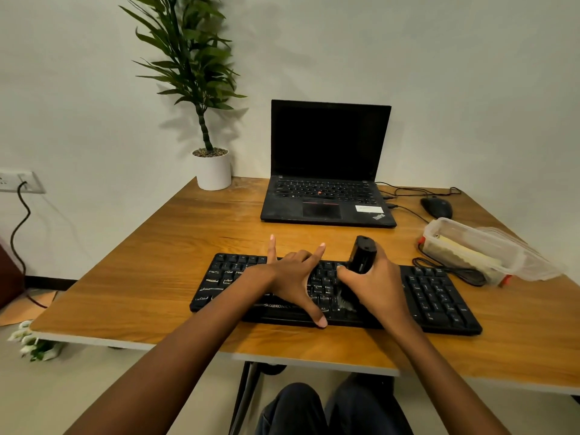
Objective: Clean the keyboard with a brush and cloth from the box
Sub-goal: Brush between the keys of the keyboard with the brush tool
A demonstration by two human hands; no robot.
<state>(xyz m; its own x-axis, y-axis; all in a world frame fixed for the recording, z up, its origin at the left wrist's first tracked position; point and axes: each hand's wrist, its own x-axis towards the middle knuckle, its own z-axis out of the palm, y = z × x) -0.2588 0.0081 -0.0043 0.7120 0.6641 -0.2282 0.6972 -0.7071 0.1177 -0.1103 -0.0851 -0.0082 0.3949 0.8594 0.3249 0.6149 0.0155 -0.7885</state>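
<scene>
Left hand spread flat, steadying keyboard; right hand grips brush, sweeping keys; box at 2 o'clock.

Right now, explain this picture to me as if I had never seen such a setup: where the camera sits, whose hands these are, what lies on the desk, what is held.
There is no machine here. A person wears one camera on the head, so this single picture looks forward and down at their own two bare hands. On the wooden desk lie a black Zebronics keyboard, an open ThinkPad laptop with a dark screen, a wired mouse, a clear plastic box and a potted plant. The left hand rests on the keyboard with fingers spread, as if to steady it. The right hand grips a black brush, its bristles down on the keys.
</scene>
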